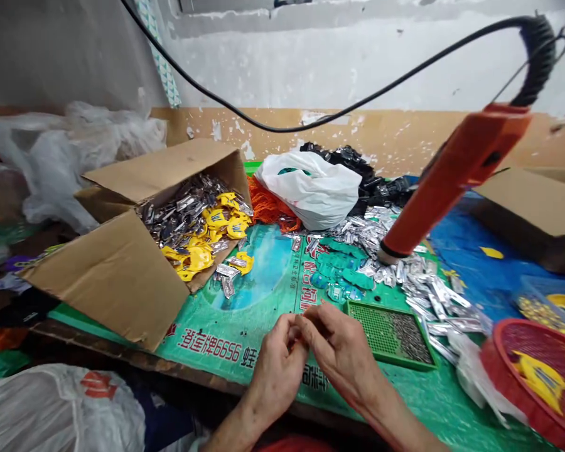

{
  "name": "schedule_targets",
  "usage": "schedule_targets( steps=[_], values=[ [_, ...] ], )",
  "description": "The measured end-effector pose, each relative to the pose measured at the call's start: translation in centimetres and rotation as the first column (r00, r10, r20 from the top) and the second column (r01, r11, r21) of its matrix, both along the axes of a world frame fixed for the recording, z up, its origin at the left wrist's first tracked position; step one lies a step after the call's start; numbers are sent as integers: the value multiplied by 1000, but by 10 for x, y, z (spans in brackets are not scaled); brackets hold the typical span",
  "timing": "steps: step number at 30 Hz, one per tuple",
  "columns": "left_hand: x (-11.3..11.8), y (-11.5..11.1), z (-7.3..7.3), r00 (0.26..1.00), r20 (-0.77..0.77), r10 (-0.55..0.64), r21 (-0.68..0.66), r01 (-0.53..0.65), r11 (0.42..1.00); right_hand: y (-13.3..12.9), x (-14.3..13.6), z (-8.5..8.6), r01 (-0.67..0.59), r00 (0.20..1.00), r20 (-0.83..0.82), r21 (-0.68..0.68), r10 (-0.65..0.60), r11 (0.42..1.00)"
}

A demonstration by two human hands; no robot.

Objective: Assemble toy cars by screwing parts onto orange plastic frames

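Observation:
My left hand (285, 358) and my right hand (341, 345) meet over the front edge of the green printed sheet (263, 307). Both have their fingers curled together, and whatever lies between them is hidden. Just right of my right hand is a green tray (374, 333) with many small metal pins or screws (409, 336) in its right part. Flat green pieces (343, 270) lie beyond my hands. An orange electric screwdriver (456, 182) hangs at the right, its tip low over a pile of silver metal parts (433, 295).
A cardboard box (117, 276) on its side spills yellow pieces (198, 257) and silver parts at the left. Behind stands a white plastic bag (311, 185) beside orange netting (270, 204). A red basket (503, 358) is at the right. A black cable (273, 129) droops across the top.

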State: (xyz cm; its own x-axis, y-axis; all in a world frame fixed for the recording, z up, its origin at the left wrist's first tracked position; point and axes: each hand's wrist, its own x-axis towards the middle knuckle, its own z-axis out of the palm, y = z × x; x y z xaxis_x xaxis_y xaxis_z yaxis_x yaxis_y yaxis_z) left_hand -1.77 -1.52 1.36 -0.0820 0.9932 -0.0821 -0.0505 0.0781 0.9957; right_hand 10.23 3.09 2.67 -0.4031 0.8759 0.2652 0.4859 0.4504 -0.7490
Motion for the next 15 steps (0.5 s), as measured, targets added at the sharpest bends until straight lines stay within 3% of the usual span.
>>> schedule_targets(
  steps=[3,6,11,15],
  values=[
    [-3,-1,0,973,220,-75,-43,86,995,3,11,-1,-102,988,-131,-134,84,986],
    [-7,0,-2,938,333,-91,-62,118,991,6,20,-4,-170,968,-210,-160,135,972],
    [-4,4,-4,967,252,28,-148,10,989,4,24,-7,-172,961,-210,51,179,984],
    [-1,5,-1,953,302,29,-161,21,987,5,35,-8,-16,974,-216,214,64,977]
  ],
)
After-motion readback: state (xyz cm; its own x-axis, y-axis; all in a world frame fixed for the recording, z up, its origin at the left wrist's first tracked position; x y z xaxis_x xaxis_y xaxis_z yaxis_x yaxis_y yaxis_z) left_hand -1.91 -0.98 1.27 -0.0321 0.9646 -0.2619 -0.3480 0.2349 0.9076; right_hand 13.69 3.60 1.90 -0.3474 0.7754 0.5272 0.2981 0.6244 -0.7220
